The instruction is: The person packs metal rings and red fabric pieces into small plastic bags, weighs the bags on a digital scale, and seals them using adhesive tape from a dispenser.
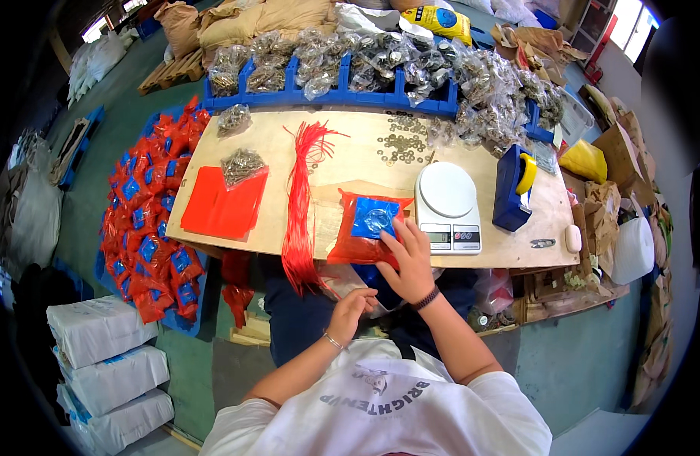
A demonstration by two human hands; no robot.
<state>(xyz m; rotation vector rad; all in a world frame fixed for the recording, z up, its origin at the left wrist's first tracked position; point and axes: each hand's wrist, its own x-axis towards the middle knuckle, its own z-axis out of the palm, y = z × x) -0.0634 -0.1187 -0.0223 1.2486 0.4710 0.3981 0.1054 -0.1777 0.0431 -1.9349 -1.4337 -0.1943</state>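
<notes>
A plump red plastic bag with a blue label on its upper face lies at the table's front edge. My right hand rests on the bag's right side, fingers spread over its surface and the label's edge. Lower down, over my lap, my left hand has its fingers curled in; whatever they may hold is hidden. Just right of the bag stands a white kitchen scale with a bare round plate. A bundle of red plastic ties runs down on the bag's left and hangs over the edge.
Flat red bags lie stacked at left, with a clear bag of screws on them. Loose washers are scattered behind. Blue bins of bagged hardware line the back. A blue tape dispenser stands right; filled red bags heap at left.
</notes>
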